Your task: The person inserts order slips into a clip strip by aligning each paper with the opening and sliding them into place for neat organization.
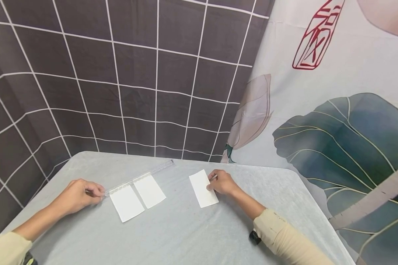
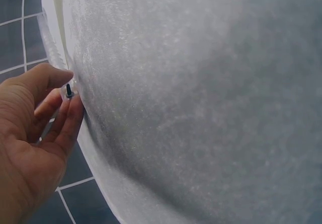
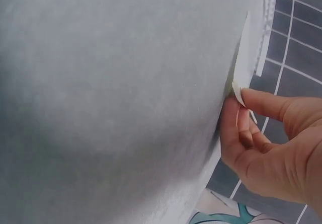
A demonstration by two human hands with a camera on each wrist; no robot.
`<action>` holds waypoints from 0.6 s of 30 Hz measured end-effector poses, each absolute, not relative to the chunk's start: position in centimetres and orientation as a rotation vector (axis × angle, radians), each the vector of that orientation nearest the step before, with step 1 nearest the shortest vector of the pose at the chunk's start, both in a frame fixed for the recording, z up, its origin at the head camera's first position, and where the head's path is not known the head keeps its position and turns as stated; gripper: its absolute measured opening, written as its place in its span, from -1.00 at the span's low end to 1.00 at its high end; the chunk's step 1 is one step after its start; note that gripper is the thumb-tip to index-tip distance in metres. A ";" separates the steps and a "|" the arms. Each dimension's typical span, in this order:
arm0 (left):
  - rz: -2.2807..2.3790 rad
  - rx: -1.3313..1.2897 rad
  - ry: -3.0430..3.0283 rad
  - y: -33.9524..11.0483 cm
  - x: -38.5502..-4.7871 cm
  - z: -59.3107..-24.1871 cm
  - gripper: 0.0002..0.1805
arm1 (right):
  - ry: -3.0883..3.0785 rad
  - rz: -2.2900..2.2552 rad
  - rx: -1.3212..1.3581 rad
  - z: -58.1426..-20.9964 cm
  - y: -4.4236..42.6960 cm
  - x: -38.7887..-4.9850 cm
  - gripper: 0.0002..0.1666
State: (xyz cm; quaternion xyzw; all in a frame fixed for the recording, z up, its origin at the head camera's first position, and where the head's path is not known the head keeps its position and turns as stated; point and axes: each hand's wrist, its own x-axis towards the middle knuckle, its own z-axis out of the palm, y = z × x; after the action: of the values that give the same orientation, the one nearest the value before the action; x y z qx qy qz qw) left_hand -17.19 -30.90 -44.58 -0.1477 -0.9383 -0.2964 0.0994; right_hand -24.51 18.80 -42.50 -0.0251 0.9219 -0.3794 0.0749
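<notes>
My left hand (image 1: 77, 195) pinches the near-left end of a long clear plastic strip (image 1: 161, 167) between thumb and fingers. A small dark piece (image 2: 69, 90) shows at that end in the left wrist view. Two blank white cards (image 1: 127, 204) lie side by side along the strip, their top edges against it; whether they are fastened there I cannot tell. To the right, my right hand (image 1: 223, 183) pinches the right edge of another white card (image 1: 201, 189). In the right wrist view this card (image 3: 243, 65) is seen nearly edge-on, slightly bent at the thumb.
A pale grey cloth (image 1: 185, 235) covers the table. Behind it hangs a dark curtain with a white grid (image 1: 136, 103), and at the right a white curtain with painted leaves (image 1: 345, 136). The strip's far end points toward the table's back edge.
</notes>
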 end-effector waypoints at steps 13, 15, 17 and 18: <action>-0.880 -0.412 -2.793 -30.9 -17.2 -44.5 -0.75 | 2.634 -1.264 -0.032 -42.7 20.4 -25.8 -0.62; -0.873 -0.408 -2.795 -30.8 -17.1 -44.5 -0.76 | 2.624 -1.277 -0.032 -42.8 20.7 -26.0 -0.61; -0.872 -0.406 -2.796 -30.8 -17.1 -44.5 -0.76 | 2.603 -1.314 -0.023 -42.8 20.9 -26.2 -0.59; -0.872 -0.404 -2.797 -30.7 -17.1 -44.5 -0.76 | 2.595 -1.331 -0.021 -42.8 21.0 -26.3 -0.58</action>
State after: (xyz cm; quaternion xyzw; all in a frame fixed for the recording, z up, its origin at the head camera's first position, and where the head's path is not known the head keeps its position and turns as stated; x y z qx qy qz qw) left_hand -17.13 -30.74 -44.45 -0.1361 -0.9417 -0.2937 0.0919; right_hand -26.29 20.97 -42.79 -0.0073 0.8841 -0.4534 0.1124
